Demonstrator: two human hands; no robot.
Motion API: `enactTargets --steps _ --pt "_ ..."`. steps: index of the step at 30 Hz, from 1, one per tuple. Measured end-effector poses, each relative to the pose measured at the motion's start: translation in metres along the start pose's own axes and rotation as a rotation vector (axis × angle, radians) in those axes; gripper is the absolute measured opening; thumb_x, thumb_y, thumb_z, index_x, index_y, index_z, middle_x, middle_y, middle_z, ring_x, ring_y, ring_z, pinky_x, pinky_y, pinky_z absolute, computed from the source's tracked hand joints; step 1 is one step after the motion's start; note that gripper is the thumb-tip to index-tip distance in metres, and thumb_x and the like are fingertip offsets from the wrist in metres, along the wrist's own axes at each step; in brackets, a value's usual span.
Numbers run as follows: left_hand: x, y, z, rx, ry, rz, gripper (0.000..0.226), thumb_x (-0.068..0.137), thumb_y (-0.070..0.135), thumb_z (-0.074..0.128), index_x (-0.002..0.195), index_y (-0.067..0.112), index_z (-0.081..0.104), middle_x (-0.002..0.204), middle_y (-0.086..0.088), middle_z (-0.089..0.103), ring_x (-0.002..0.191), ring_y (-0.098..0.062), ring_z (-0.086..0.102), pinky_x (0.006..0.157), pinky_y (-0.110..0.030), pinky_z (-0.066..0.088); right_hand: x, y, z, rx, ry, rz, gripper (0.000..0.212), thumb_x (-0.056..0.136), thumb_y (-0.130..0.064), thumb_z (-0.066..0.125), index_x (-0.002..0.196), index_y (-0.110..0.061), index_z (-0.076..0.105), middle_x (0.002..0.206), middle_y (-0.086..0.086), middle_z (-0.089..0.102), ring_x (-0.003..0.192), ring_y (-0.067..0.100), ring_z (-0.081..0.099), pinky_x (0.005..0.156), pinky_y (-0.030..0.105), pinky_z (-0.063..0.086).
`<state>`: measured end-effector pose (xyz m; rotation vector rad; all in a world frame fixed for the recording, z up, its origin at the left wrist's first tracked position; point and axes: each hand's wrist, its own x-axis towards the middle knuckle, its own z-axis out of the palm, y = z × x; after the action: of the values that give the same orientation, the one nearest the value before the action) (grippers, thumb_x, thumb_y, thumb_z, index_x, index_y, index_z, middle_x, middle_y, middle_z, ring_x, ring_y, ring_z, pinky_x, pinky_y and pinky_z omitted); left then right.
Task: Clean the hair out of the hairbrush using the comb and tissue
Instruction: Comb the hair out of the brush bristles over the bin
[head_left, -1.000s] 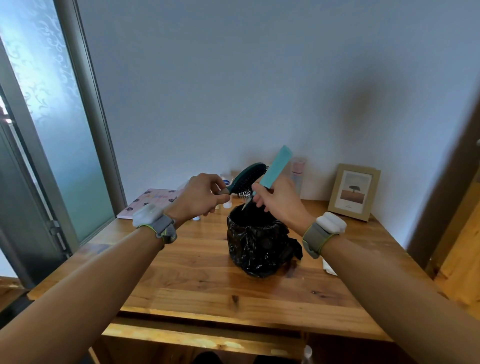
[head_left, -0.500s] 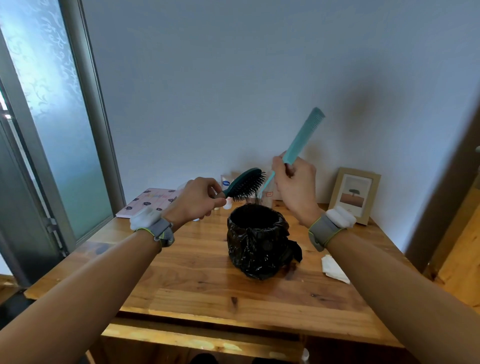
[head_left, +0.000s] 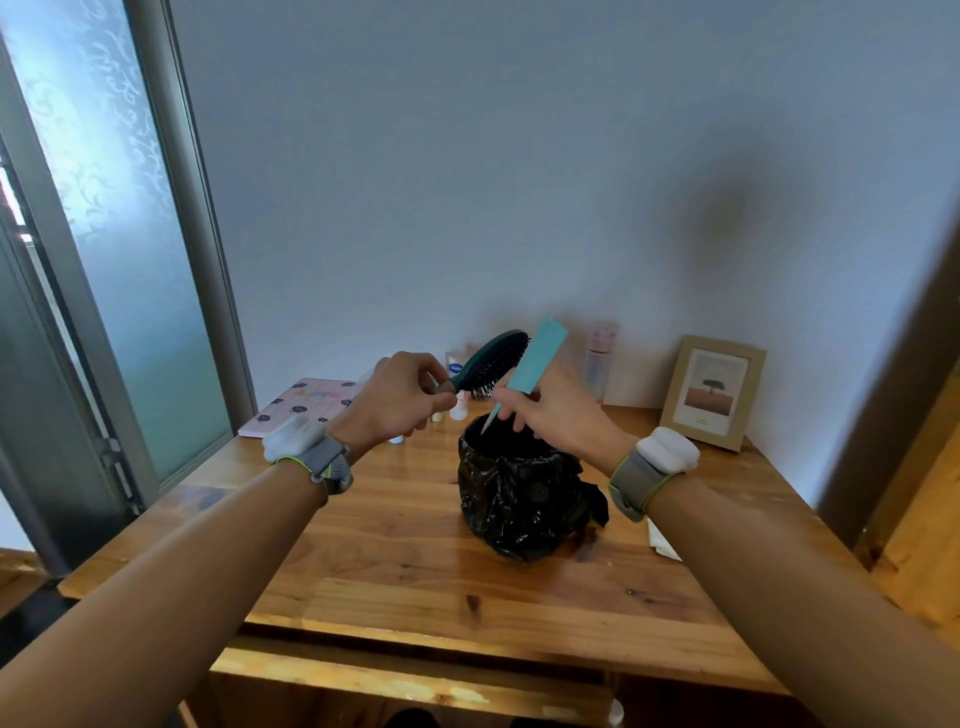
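My left hand grips the handle of a dark green hairbrush, held tilted with its black bristles facing right and down. My right hand holds a light teal comb next to the brush head, its pointed tail aimed down into a small bin lined with a black bag. Both tools hover just above the bin's mouth. A white tissue lies on the wooden table, partly hidden behind my right forearm.
A framed picture leans on the wall at the back right. A pink bottle, a white tube and a patterned pink book stand along the back. A frosted sliding door is at the left.
My right hand came back down from a raised position, bringing the comb next to the brush head above the bin. My left hand kept the hairbrush almost still.
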<state>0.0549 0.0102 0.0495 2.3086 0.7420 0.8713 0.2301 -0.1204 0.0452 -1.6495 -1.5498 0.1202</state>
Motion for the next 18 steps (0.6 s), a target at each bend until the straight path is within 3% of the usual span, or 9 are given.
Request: enactTargets --steps 3,5,9,13,16,18 --pt "0.001 -0.001 0.0 0.018 0.005 -0.001 0.013 0.08 0.017 0.074 0.09 0.013 0.067 0.077 -0.011 0.072 0.037 -0.012 0.058 0.042 -0.036 0.053 -0.002 0.004 -0.005 -0.072 -0.127 0.012 0.013 0.095 -0.027 0.061 0.093 -0.018 0.069 0.072 -0.005 0.072 0.055 0.009 0.068 0.048 0.01 0.045" --pt "0.001 -0.002 0.0 0.015 0.005 -0.006 0.012 0.08 0.016 0.074 0.09 0.013 0.067 0.077 -0.011 0.073 0.037 -0.011 0.058 0.042 -0.036 0.053 -0.004 0.005 -0.01 -0.083 -0.079 0.022 0.018 0.094 -0.028 0.06 0.085 -0.016 0.069 0.067 -0.004 0.07 0.051 0.009 0.066 0.051 0.015 0.047" --pt "0.001 -0.003 0.0 0.023 0.0 -0.018 0.013 0.081 0.016 0.074 0.091 0.013 0.067 0.078 -0.012 0.073 0.039 -0.012 0.059 0.044 -0.04 0.055 -0.005 0.003 -0.021 0.147 0.364 0.048 0.034 0.095 -0.03 0.056 0.064 -0.018 0.062 0.047 -0.007 0.062 0.041 0.004 0.057 0.052 0.028 0.05" --pt "0.0 -0.002 0.0 0.023 -0.007 -0.019 0.015 0.08 0.017 0.074 0.093 0.014 0.067 0.078 -0.01 0.072 0.039 -0.011 0.059 0.045 -0.039 0.056 0.002 0.0 -0.029 0.252 0.634 0.014 0.034 0.093 -0.035 0.048 0.066 -0.017 0.059 0.047 -0.005 0.058 0.043 0.004 0.054 0.052 0.032 0.05" --pt "0.0 -0.001 0.001 0.02 -0.004 -0.019 0.015 0.08 0.018 0.075 0.092 0.014 0.067 0.078 -0.009 0.073 0.039 -0.012 0.059 0.044 -0.037 0.054 0.009 0.002 -0.026 0.132 0.615 0.057 0.03 0.095 -0.029 0.051 0.07 -0.018 0.062 0.057 -0.007 0.064 0.054 0.011 0.064 0.066 0.041 0.058" --pt "0.0 -0.001 0.002 0.022 -0.003 -0.017 0.015 0.079 0.018 0.075 0.091 0.014 0.067 0.078 -0.008 0.073 0.039 -0.012 0.059 0.043 -0.033 0.053 0.011 0.002 -0.019 0.141 0.532 0.066 0.028 0.095 -0.022 0.056 0.068 -0.025 0.061 0.061 -0.003 0.068 0.058 0.019 0.068 0.068 0.047 0.058"
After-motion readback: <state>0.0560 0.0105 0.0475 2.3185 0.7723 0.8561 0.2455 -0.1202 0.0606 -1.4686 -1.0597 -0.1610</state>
